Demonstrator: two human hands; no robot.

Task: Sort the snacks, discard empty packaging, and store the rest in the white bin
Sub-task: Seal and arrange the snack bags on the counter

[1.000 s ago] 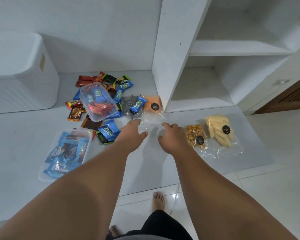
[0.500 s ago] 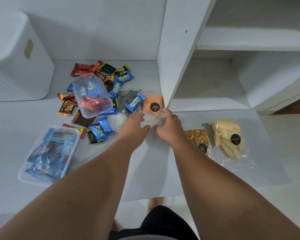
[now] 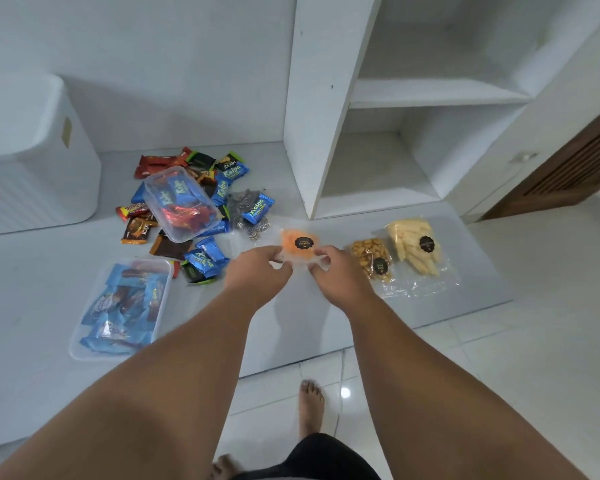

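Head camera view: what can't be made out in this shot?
All in the head view:
White bin: inside hidden by its own wall; left edge cuts it off.
Orange snack bag: label print too small; lower edge hidden behind left hand and right hand, pinching it.
Clear tray: wrapper names blurred.

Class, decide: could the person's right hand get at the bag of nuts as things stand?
Probably yes. The bag of nuts lies uncovered just beside the right hand, nothing between them. But that hand and the left hand both pinch the orange snack bag, so it must let go first.
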